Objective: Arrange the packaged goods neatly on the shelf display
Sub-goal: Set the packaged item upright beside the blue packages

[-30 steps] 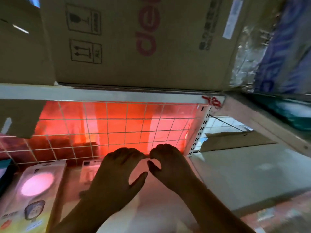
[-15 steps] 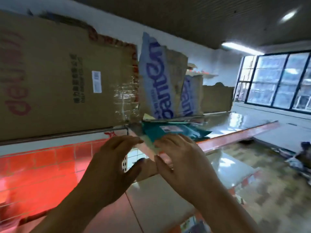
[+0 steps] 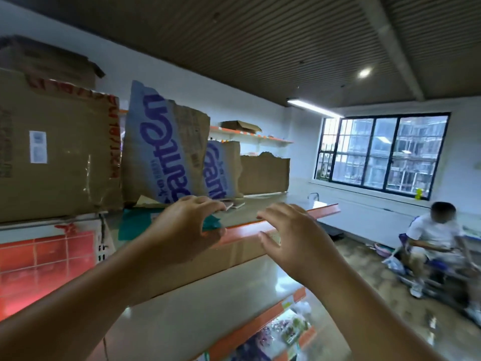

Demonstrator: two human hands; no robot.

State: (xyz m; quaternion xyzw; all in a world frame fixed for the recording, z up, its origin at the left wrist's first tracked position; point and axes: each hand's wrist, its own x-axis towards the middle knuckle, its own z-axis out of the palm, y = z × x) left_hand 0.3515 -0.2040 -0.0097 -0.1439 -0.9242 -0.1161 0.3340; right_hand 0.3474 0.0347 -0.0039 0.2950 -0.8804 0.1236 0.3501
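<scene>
Head view: a flat teal plastic-wrapped packet [image 3: 135, 220] lies on the top shelf [image 3: 263, 204], its near corner jutting over the orange front edge just under the left grip [image 3: 182, 225]. It looks thin, limp and glossy, askew to the edge. A second ago both hands were low, fingertips together in front of a red grid panel on a lower tier; since then they have risen to this packet, so the work has likely shifted to the top tier, and this packet is probably next to be squared up. The left grip arches over the corner, fingers above and thumb below, but whether it actually pinches the wrapper I cannot tell. The right grip [image 3: 291, 230], beside it over the orange edge, is spread wide and holds nothing. Behind the left grip stand a torn blue-printed cardboard sheet [image 3: 161, 152] and a large brown carton [image 3: 57, 157].
</scene>
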